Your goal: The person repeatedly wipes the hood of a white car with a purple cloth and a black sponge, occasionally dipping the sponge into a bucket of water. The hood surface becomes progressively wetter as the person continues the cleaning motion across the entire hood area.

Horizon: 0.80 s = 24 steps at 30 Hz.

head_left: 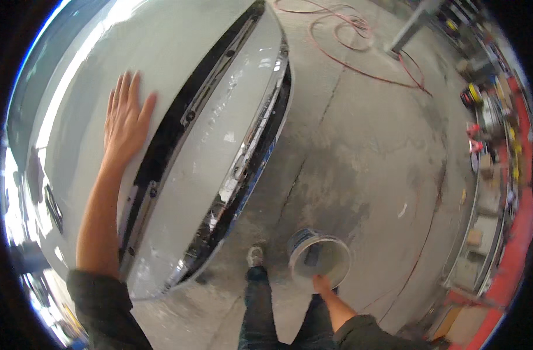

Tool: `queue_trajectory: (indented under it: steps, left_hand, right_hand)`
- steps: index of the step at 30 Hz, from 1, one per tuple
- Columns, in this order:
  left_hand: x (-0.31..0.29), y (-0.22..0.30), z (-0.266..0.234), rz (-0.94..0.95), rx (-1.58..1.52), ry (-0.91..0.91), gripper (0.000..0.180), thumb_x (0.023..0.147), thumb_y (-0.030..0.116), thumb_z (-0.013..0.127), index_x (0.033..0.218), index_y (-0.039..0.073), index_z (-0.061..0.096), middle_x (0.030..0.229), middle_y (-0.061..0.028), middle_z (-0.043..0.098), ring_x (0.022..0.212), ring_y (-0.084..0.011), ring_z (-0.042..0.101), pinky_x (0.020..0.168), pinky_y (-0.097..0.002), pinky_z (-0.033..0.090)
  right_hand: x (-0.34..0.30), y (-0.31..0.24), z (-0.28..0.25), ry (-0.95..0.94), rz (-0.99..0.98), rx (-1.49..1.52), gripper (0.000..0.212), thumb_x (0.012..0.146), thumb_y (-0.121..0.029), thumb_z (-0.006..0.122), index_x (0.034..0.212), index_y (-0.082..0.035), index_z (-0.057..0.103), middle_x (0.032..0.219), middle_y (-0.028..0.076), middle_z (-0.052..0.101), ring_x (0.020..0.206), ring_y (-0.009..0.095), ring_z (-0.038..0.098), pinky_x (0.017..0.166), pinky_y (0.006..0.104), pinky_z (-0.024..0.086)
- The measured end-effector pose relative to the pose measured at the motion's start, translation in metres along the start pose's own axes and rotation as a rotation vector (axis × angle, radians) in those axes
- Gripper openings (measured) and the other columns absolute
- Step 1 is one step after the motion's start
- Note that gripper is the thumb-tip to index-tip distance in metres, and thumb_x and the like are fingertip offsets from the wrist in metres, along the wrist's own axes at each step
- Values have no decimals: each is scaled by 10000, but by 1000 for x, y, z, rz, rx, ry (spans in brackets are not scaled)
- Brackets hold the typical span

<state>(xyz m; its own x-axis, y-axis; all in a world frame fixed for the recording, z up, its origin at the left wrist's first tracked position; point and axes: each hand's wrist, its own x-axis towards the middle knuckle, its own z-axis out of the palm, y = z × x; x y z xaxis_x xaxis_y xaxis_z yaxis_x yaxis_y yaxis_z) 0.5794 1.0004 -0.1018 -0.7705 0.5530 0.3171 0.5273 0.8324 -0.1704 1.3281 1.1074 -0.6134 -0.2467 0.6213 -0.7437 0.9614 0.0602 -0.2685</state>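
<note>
Left hand (126, 119): laid palm down on the car's pale panel (173, 52), fingers straight and slightly spread, thumb out to the side. Right hand (321, 284): low, at the near rim of a bucket (338, 256), well apart from the left. Whether it pinches the rim or only touches it cannot be told. Just right of the left hand runs a black strip (179, 111) with fasteners, then the lower panel (202, 146). A red hose (340, 55) lies on the floor (371, 198), well beyond the right hand.

Good practice, in my judgement: the left palm should rest lightly and evenly, clear of the strip's edge and fasteners. The right hand should have a sure hold before taking any weight, with the bucket level and clear of the bodywork and legs.

Limits of inspection: the left palm's contact face is hidden. The right fingers are blurred and partly lost against the rim. The bucket's base is out of sight, so standing or lifted cannot be settled; a dark patch (313, 255) inside it is unidentified. The car is cut off at the upper edge.
</note>
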Motion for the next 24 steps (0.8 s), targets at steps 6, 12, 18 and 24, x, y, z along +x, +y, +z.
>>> queue_trajectory:
  steps: [6,12,18,24]
  left_hand:
    - [25,8,29,-121,131,57,747,1053,644,303,1638,179,313,1714,-59,267,1598,-238,179,1317,-389,135]
    - [7,1,18,-166,103,26,754,1043,674,308,1631,204,341,1707,-62,287,1594,-236,199,1314,-394,142]
    - [6,11,19,-124,157,69,732,1046,649,348,1626,203,349,1699,-53,308,1587,-237,225,1315,-398,147]
    - [0,13,11,-134,139,83,730,1039,654,365,1615,205,371,1687,-46,335,1577,-229,250,1315,-399,165]
  right_hand:
    - [-7,-10,-58,-274,145,380,226,937,-232,668,838,-29,657,668,48,585,531,190,562,493,357,444]
    - [15,-119,-172,-425,309,397,238,934,-236,681,806,-39,639,676,65,594,522,187,566,463,363,432]
    - [90,-156,-219,-385,269,460,330,954,-303,623,813,-5,631,631,92,574,494,263,593,462,454,454]
    - [135,-224,-271,-319,239,696,341,1017,-261,566,771,-29,607,640,95,583,479,235,556,428,430,437]
